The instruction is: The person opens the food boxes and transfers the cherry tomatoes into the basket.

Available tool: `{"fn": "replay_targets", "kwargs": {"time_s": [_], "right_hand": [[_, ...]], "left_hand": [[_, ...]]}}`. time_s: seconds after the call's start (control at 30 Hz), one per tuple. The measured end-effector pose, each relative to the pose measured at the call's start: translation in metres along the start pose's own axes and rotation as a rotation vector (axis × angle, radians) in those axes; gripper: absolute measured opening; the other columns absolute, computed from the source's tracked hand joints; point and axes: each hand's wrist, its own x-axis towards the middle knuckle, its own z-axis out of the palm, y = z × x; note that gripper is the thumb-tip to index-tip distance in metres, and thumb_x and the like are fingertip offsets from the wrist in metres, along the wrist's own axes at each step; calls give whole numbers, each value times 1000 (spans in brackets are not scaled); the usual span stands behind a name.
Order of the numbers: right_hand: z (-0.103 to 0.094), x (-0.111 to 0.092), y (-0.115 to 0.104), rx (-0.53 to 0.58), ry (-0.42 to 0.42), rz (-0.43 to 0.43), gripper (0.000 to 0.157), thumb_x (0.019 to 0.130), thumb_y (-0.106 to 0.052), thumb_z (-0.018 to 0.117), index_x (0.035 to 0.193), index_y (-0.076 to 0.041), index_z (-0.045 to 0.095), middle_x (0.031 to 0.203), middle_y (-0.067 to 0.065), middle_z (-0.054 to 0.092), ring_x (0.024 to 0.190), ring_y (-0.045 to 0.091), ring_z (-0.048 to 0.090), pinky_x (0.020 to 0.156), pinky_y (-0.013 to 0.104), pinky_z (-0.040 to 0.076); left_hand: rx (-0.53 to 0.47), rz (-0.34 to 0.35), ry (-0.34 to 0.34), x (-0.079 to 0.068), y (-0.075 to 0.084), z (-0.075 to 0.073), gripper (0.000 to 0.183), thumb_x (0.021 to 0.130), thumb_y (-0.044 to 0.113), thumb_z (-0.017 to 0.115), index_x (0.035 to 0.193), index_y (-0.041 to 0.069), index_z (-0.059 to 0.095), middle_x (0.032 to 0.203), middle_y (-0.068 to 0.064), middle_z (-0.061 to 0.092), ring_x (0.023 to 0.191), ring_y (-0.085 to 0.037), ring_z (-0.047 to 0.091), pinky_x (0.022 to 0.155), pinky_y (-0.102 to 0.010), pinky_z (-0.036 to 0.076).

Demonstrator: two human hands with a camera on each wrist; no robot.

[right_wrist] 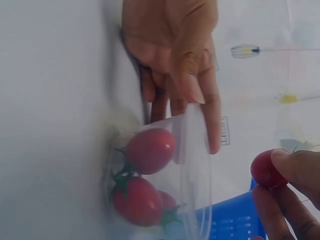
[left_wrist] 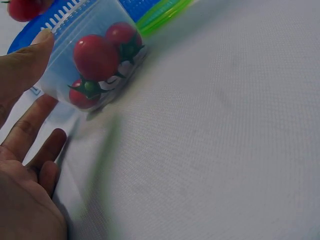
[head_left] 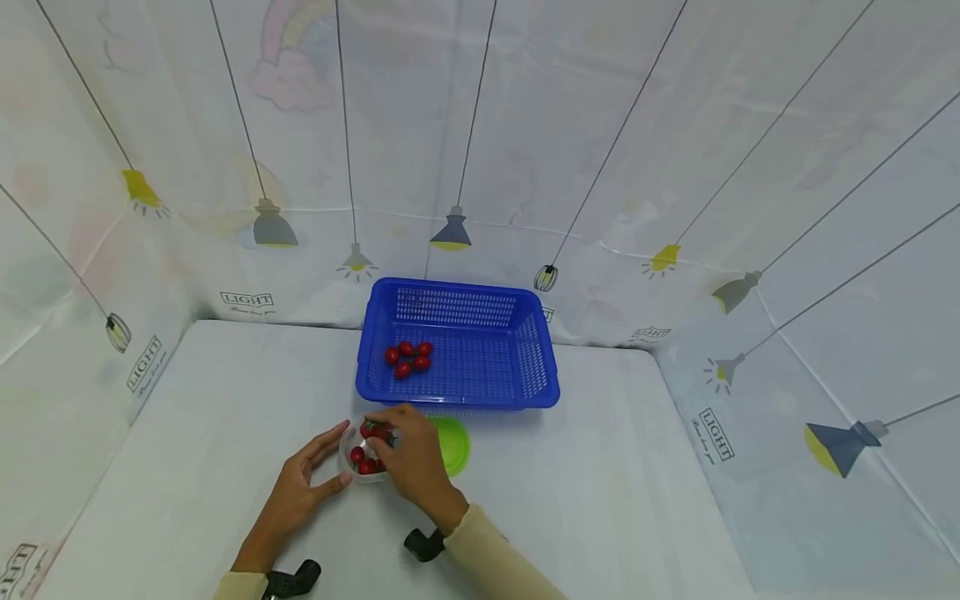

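A small clear plastic container [head_left: 347, 468] stands on the white table with several red cherry tomatoes [left_wrist: 96, 57] inside, some with green stems. My left hand [head_left: 294, 490] holds it from the left side, the thumb at its rim and the fingers spread round the outer wall. Above the container's opening, my right hand [head_left: 417, 463] pinches one cherry tomato [right_wrist: 264, 169] between thumb and fingertips. Partly behind the right hand lies a bright green round lid [head_left: 455, 447].
Behind the container is a blue perforated basket [head_left: 459, 402] with several more cherry tomatoes [head_left: 402, 371] in its left part. A white table [head_left: 600, 492] carries everything. A printed wall sheet [head_left: 480, 125] rises at the table's back and sides.
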Motion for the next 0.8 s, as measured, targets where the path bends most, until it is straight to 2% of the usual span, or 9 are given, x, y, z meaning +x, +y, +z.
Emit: {"fn": "replay_targets", "kwargs": {"time_s": [0.03, 0.1, 0.2, 0.3, 0.47, 0.6, 0.63, 0.7, 0.8], "right_hand": [[-3, 0, -2, 16, 4, 1, 36, 93, -12, 84, 128, -16, 77, 117, 0, 73, 108, 12, 71, 92, 32, 62], [-8, 0, -5, 39, 4, 9, 36, 94, -13, 83, 129, -15, 77, 116, -1, 73, 107, 11, 71, 92, 30, 61], [-15, 1, -8, 60, -3, 33, 36, 95, -15, 82, 130, -17, 76, 117, -3, 72, 108, 9, 70, 96, 27, 59], [-22, 2, -10, 77, -14, 73, 37, 96, -17, 81, 132, -20, 75, 118, -5, 73, 110, 8, 69, 100, 30, 58], [-30, 5, -11, 105, -22, 124, 37, 96, -19, 81, 131, -27, 75, 119, -10, 73, 113, 6, 67, 105, 33, 56], [-34, 7, -10, 130, -8, 119, 37, 95, -19, 82, 130, -27, 76, 118, -10, 74, 113, 6, 67, 106, 34, 55], [-36, 8, -10, 135, -2, 112, 37, 94, -18, 83, 130, -26, 76, 118, -10, 75, 112, 7, 68, 106, 34, 55], [-39, 10, -10, 150, 10, 102, 37, 94, -18, 83, 130, -25, 76, 117, -9, 76, 112, 7, 68, 106, 35, 55], [-44, 14, -10, 170, 23, 101, 37, 93, -19, 83, 129, -23, 77, 118, -8, 77, 112, 8, 69, 107, 37, 54]], "left_hand": [[-1, 3, 1, 0, 0, 0, 73, 97, 11, 78, 162, 21, 46, 167, -6, 47, 146, 4, 46, 128, -67, 18], [1, 5, 1, 0, 0, 0, 73, 97, 11, 78, 162, 20, 46, 167, -7, 47, 145, 7, 46, 128, -68, 18], [7, 5, 0, 0, 0, 0, 73, 97, 12, 78, 161, 20, 46, 166, -6, 48, 144, 9, 45, 133, -37, 23], [7, 6, -3, 0, -1, 0, 73, 97, 12, 78, 162, 19, 46, 166, -5, 49, 144, 9, 45, 121, -8, 23], [5, 9, -5, 0, -2, -1, 72, 98, 11, 77, 162, 18, 45, 166, -4, 49, 144, 10, 45, 119, -6, 22], [-12, 24, -8, 0, -2, -1, 72, 97, 9, 77, 162, 14, 45, 166, -7, 48, 144, 9, 45, 114, 0, 19], [-11, 22, -9, 0, -2, -1, 73, 98, 9, 77, 162, 14, 44, 166, -7, 48, 144, 9, 45, 115, -1, 20], [-6, 18, -9, 0, -1, 0, 73, 98, 10, 77, 162, 15, 44, 167, -7, 48, 144, 9, 45, 127, -15, 22], [-6, 4, -7, 1, 0, 0, 73, 98, 11, 77, 162, 15, 44, 167, -7, 48, 143, 11, 45, 133, -51, 20]]}}
